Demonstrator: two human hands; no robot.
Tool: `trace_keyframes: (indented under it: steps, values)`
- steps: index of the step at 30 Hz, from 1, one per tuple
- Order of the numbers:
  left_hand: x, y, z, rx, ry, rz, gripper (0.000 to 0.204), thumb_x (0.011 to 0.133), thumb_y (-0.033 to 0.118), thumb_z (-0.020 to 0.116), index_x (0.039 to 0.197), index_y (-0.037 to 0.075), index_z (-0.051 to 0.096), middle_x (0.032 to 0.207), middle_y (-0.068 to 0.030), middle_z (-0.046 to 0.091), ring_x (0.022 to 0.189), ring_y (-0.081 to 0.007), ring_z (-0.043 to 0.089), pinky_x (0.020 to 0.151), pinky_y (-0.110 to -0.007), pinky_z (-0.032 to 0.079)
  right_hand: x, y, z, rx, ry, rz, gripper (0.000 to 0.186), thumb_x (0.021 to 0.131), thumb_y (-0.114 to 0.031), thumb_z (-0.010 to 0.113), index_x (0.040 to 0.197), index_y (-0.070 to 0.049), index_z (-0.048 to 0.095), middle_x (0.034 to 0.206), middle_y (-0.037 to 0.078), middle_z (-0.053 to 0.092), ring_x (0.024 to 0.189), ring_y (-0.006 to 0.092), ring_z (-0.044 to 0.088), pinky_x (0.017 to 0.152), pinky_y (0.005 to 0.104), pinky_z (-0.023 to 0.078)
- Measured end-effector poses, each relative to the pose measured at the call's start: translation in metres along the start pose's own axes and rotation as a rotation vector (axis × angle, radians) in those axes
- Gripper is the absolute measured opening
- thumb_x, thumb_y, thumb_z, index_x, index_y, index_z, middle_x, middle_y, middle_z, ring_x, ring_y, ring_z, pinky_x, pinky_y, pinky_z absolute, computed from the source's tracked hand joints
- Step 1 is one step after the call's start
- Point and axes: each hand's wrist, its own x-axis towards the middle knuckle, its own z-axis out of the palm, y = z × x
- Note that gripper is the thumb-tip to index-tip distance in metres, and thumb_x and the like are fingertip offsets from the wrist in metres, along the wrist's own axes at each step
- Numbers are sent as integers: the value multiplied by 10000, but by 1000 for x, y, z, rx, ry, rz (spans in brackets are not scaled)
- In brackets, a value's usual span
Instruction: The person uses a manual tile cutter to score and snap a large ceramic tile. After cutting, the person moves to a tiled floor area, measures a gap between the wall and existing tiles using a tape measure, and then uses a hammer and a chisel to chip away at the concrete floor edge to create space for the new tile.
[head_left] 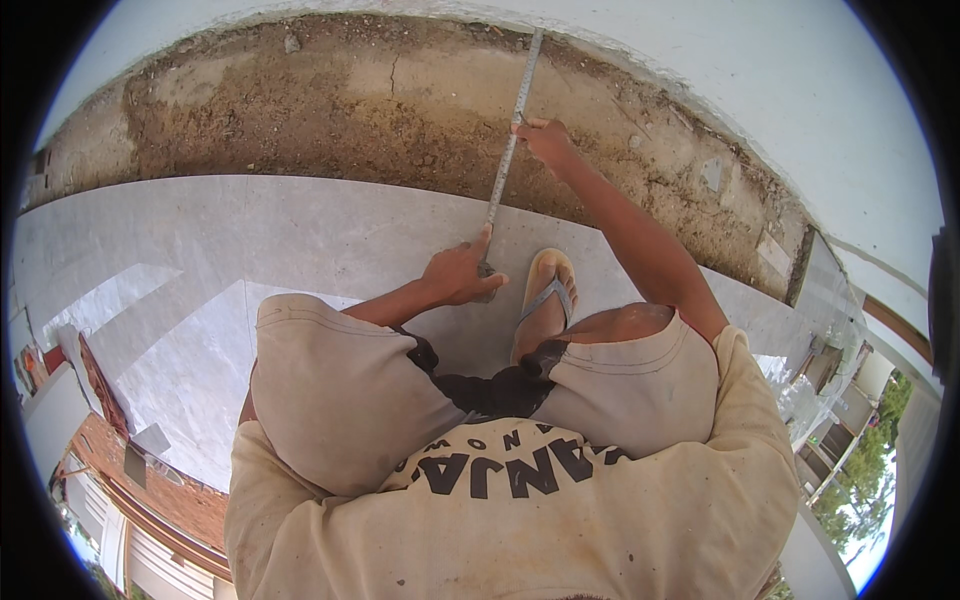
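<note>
A tape measure (507,163) is pulled out across a bare strip of earth and rough concrete, from the foot of the white wall to the grey tiles. My left hand (455,277) grips its near end over the tiles, the index finger stretched along the blade. A small dark part, perhaps the case, shows between thumb and fingers. Farther out, my right hand (547,142) pinches the blade about midway along the strip. The far tip of the blade meets the wall base.
Large grey tiles (340,225) border the bare strip (300,110), which curves along the white wall (780,90). My foot in a flip-flop (548,295) stands on the tiles beside my left hand. Loose chips lie on the strip at the right. Boards and clutter (90,385) sit at far left.
</note>
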Motion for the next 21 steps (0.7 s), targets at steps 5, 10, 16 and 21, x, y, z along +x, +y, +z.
trace_keyframes:
  steps: [5,10,16,21]
  values:
    - [3,-2,5,-17,32,12,989,831,615,575,1525,63,136,1089,-261,612,995,-427,611,872,-483,481,2,2,-3,-20,35,9,262,806,-275,735,867,-20,731,710,23,649,627,110,551,591,293,440]
    - [0,-1,0,-28,-13,-24,997,841,574,602,1524,53,97,1168,-271,587,1067,-438,578,919,-476,454,-2,-5,4,-51,37,-17,285,811,-322,734,854,-40,731,704,16,632,635,105,535,592,291,426]
    - [0,0,8,-86,133,74,996,835,522,632,1520,44,89,1176,-259,592,1080,-425,582,921,-467,455,4,11,-4,-41,20,-16,299,803,-319,716,830,-21,719,705,44,639,687,148,582,640,318,452]
    - [-5,-5,2,-273,224,-92,1043,791,455,705,1494,-2,85,968,-163,602,892,-339,616,804,-431,484,-15,16,8,8,-44,-38,307,821,-335,697,757,-35,689,677,28,610,645,133,545,617,311,427]
